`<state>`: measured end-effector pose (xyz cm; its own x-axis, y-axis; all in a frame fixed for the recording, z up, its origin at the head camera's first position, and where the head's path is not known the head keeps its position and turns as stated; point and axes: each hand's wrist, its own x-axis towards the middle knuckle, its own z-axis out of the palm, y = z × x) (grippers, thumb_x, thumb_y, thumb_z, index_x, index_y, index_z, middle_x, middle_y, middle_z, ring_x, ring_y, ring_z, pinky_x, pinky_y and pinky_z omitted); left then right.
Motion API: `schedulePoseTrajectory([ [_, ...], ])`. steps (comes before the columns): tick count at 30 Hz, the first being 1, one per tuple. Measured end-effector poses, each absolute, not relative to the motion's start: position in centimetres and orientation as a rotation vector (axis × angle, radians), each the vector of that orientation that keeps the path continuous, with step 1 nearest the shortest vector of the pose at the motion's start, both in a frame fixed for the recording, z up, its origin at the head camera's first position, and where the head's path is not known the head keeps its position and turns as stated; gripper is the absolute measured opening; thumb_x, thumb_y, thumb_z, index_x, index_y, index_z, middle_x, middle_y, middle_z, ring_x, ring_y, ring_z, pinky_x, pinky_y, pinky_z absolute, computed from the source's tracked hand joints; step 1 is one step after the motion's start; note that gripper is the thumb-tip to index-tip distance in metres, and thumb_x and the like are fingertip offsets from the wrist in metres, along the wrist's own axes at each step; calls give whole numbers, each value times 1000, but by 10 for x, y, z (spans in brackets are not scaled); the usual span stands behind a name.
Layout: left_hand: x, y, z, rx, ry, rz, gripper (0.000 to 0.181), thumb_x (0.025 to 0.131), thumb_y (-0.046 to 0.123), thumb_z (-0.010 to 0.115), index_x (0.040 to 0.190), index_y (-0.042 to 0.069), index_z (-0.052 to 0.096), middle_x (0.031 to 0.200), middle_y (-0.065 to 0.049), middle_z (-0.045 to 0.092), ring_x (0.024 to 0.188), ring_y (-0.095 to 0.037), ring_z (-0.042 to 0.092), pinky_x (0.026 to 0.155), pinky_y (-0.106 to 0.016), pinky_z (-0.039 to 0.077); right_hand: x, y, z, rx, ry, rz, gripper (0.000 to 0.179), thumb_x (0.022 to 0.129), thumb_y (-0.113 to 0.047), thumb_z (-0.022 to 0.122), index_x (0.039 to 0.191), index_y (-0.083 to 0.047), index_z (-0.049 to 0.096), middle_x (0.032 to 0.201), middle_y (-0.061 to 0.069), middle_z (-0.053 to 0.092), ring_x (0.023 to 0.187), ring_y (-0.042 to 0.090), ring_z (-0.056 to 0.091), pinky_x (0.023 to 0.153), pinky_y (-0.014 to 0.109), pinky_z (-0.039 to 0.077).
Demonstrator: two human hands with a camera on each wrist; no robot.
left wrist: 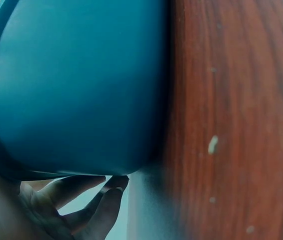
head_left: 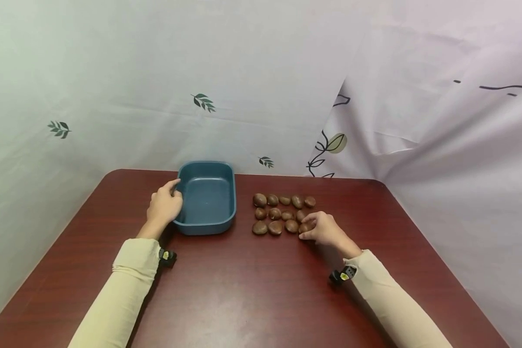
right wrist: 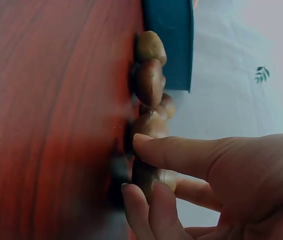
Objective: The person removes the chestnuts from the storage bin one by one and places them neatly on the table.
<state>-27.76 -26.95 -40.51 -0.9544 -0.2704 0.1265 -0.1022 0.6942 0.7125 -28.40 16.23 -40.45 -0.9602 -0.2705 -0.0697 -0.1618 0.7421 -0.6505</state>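
Observation:
At the left side of a blue rectangular plastic bin (head_left: 206, 229), my left hand (head_left: 164, 205) grips the rim. In the left wrist view, its fingers (left wrist: 104, 212) reach down along the outside of the bin's wall. My right hand (head_left: 326, 229) pinches a chestnut (head_left: 304, 227) at the near right end of a group of brown chestnuts. The right wrist view shows the thumb and fingertips around this dark chestnut (right wrist: 145, 176), low over the table. Another chestnut (right wrist: 150, 124) sits right beside the thumb. The other chestnuts (head_left: 275, 227) lie in three rows, right of the bin.
Both hands work over a dark red wooden table (head_left: 226, 290). A pale cloth (head_left: 156, 72) printed with leaves hangs behind the table and along its sides. The bin stands near the far edge, and its inside shows only the bare floor.

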Motion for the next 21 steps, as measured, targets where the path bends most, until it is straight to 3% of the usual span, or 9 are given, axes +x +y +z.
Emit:
schedulePoseTrajectory([
  [5, -277, -272, -406, 302, -2683, -1141, 54, 100, 21, 36, 154, 18, 40, 131, -20, 57, 54, -25, 38, 45, -34, 30, -281, 158, -411, -322, 2800, -1020, 39, 73, -8, 86, 109, 0, 72, 81, 8, 70, 46, 14, 59, 45, 29, 51],
  [7, -277, -274, -406, 312, -2680, -1152, 53, 101, 22, 36, 154, 18, 40, 138, -20, 54, 61, -29, 44, 47, -37, 33, -281, 155, -413, -328, 2803, -1031, 39, 74, -8, 86, 109, 0, 71, 78, 6, 68, 45, 13, 58, 45, 29, 51],
  [9, -277, -277, -406, 319, -2667, -1169, 53, 101, 22, 36, 154, 18, 40, 144, -21, 50, 82, -38, 55, 56, -44, 41, -281, 153, -414, -336, 2801, -1042, 40, 74, -8, 85, 110, 1, 70, 75, 6, 67, 44, 15, 59, 44, 29, 51],
  [11, -277, -280, -406, 320, -2651, -1199, 52, 102, 22, 35, 154, 16, 40, 148, -23, 45, 111, -45, 54, 74, -53, 46, -281, 151, -413, -349, 2807, -1029, 42, 75, -10, 85, 112, 2, 69, 74, 6, 66, 46, 18, 61, 46, 31, 52],
  [13, -277, -283, -405, 307, -2651, -1225, 51, 104, 24, 34, 154, 14, 39, 150, -24, 43, 131, -46, 43, 93, -61, 40, -280, 150, -411, -358, 2860, -950, 45, 76, -16, 84, 114, 1, 69, 78, 7, 68, 58, 21, 64, 54, 33, 54],
  [15, -276, -285, -404, 289, -2662, -1244, 52, 105, 26, 32, 155, 12, 36, 150, -25, 41, 137, -45, 37, 103, -63, 33, -277, 150, -408, -343, 2915, -857, 49, 78, -24, 83, 118, -1, 68, 89, 9, 70, 75, 25, 67, 65, 38, 54],
  [18, -273, -288, -399, 273, -2702, -1206, 55, 106, 33, 28, 157, 13, 30, 151, -25, 41, 137, -46, 36, 104, -64, 31, -269, 153, -402, -328, 2997, -731, 52, 82, -33, 79, 122, -3, 66, 105, 12, 69, 98, 30, 63, 78, 45, 50],
  [21, -265, -285, -388, 253, -2722, -1032, 59, 105, 38, 27, 159, 15, 26, 151, -24, 41, 132, -49, 40, 98, -67, 33, -256, 152, -396, -358, 3044, -730, 50, 85, -34, 76, 123, -3, 65, 112, 17, 66, 104, 34, 61, 82, 51, 50],
])
